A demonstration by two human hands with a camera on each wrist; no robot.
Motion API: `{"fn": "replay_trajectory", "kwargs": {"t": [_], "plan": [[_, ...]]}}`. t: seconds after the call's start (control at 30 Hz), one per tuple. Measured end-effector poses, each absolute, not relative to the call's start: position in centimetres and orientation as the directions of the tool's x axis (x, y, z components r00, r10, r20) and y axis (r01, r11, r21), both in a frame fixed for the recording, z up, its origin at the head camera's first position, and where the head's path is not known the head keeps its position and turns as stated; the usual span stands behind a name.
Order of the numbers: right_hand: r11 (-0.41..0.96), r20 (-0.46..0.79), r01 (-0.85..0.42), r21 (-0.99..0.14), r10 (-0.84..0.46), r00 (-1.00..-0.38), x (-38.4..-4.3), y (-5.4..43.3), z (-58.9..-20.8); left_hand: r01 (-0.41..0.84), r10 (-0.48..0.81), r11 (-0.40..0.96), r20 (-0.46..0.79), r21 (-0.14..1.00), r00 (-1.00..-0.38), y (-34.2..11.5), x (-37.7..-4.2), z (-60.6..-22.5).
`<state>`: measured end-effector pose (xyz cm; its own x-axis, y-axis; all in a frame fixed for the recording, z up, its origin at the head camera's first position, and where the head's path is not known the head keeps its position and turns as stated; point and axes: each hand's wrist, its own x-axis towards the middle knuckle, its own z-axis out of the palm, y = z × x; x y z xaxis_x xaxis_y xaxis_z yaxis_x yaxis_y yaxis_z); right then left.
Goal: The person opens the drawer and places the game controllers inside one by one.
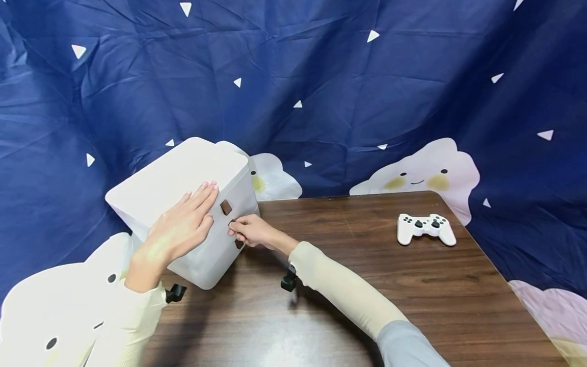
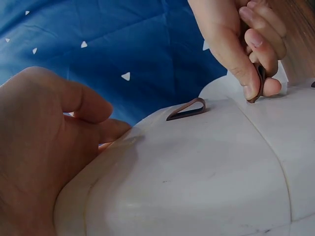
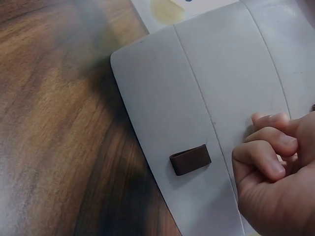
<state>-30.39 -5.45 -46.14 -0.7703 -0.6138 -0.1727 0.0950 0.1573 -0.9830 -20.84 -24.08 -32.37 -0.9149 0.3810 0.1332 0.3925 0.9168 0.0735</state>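
A big blue cloth (image 1: 321, 76) is hung behind a brown wooden surface (image 1: 348, 285). On the surface's left side, a white drawer box (image 1: 183, 171) is placed, and its middle drawer seems about to be pulled out. The box is smooth, with round corners, thin lines between drawers and a few dark marks. All drawers look pushed in. The left hand (image 1: 183, 227) is laid on the box, fingers straight, nothing grasped. The right hand's (image 1: 252, 230) grip is closed on the middle brown tab (image 2: 262, 81), pinched by thumb and finger. A soft, straight pull seems needed next, with the box held steady. A white game controller (image 1: 426, 228) is set well apart, to the right. The little top tab (image 1: 226, 207) and bottom tab (image 3: 192, 160) are not touched.
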Motion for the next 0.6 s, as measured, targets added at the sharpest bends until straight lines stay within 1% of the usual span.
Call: {"fn": "replay_trajectory", "kwargs": {"t": [0.17,0.4,0.6], "plan": [[0.172,-0.186,0.102,-0.98,-0.608,-0.772,-30.3,-5.3,-46.0,0.397,0.385,0.915,0.142,0.065,-0.912,-24.0,-20.9,-32.4],[0.204,-0.192,0.086,-0.975,-0.587,-0.786,-30.2,-5.1,-46.8,0.401,0.389,0.914,0.143,0.062,-0.91,-24.1,-20.9,-32.4],[0.227,-0.193,0.079,-0.971,-0.54,-0.819,-30.5,-4.1,-47.3,0.398,0.387,0.915,0.134,0.072,-0.913,-24.0,-20.8,-32.3]]}}
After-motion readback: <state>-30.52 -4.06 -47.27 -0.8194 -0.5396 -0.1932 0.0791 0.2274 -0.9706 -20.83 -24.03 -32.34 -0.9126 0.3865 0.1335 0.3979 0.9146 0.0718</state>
